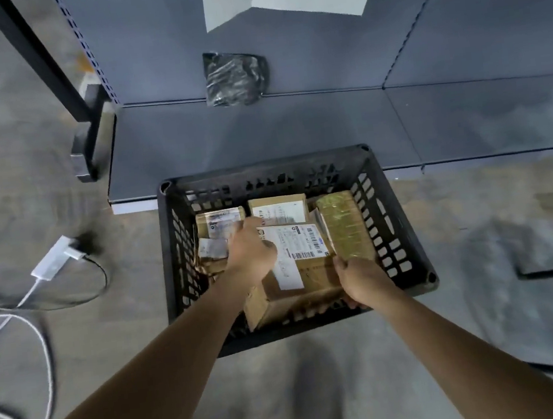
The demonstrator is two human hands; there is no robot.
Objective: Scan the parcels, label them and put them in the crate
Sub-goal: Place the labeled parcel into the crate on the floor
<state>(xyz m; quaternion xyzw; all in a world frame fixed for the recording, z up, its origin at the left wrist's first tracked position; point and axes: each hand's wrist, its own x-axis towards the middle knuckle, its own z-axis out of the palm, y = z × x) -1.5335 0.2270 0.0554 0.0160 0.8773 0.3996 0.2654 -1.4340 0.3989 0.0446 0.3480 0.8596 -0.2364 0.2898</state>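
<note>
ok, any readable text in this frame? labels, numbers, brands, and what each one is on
None legible.
Large white label on the top box, gripped by left hand and right hand: barcode and print lines, too blurred to read.
Back box label: too small.
Left parcel labels: blurred.
Crate: no marking visible.

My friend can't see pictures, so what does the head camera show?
The left hand and right hand hold a labelled cardboard parcel inside a black plastic crate with other parcels. A white charger lies on the floor nearby.
</note>
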